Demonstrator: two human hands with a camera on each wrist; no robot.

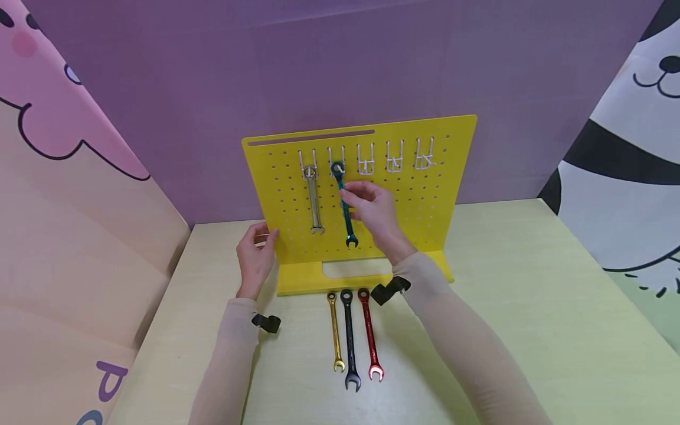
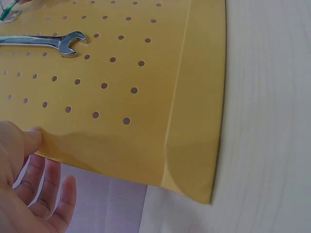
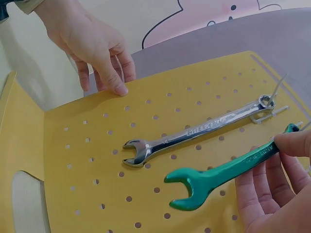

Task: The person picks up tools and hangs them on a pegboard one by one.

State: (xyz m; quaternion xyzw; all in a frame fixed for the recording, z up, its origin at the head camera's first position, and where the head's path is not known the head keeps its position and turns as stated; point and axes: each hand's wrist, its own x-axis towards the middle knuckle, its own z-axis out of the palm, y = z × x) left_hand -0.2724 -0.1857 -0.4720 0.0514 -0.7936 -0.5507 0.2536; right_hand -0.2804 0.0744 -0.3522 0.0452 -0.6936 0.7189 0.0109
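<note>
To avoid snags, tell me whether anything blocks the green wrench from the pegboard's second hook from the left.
Nothing visible: the right hand holds the green wrench, ring end at that hook; the silver wrench hangs apart.

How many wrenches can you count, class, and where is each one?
5: a silver wrench hangs on the yellow board; a green wrench is in the right hand; a gold wrench, a black wrench and a red wrench lie on the table.

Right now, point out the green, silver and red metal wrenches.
Green metal wrench (image 3: 233, 170), right wrist view: mid-shaft.
Silver metal wrench (image 3: 200, 128), right wrist view: mid-shaft.
Red metal wrench (image 1: 370, 333), head view: mid-shaft.
</note>
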